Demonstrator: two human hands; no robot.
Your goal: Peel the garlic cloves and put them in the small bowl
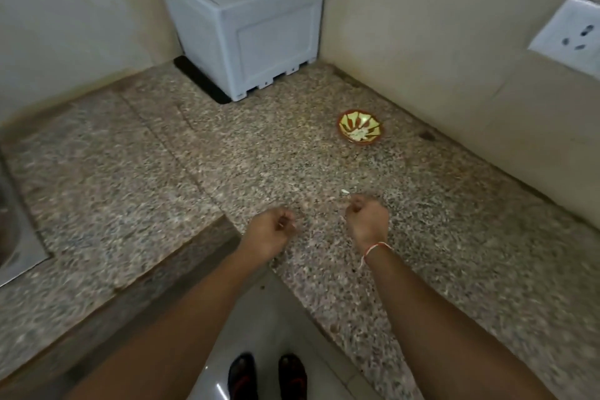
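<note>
Your small bowl (360, 127) near the wall already holds pale bits, likely peeled cloves, while your left hand (271, 230) and right hand (367, 219) curl around contents I cannot make out, a white scrap (345, 191) lying just beyond the right.

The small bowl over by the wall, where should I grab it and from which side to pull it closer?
Take the small bowl by its near rim, coming from your own side with the right hand, which is closer to it. It sits upright and open on the granite counter, shallow with a flared lip, so a thumb inside and fingers under the outside should pinch it. The wall behind likely crowds a far-side grip.
</note>
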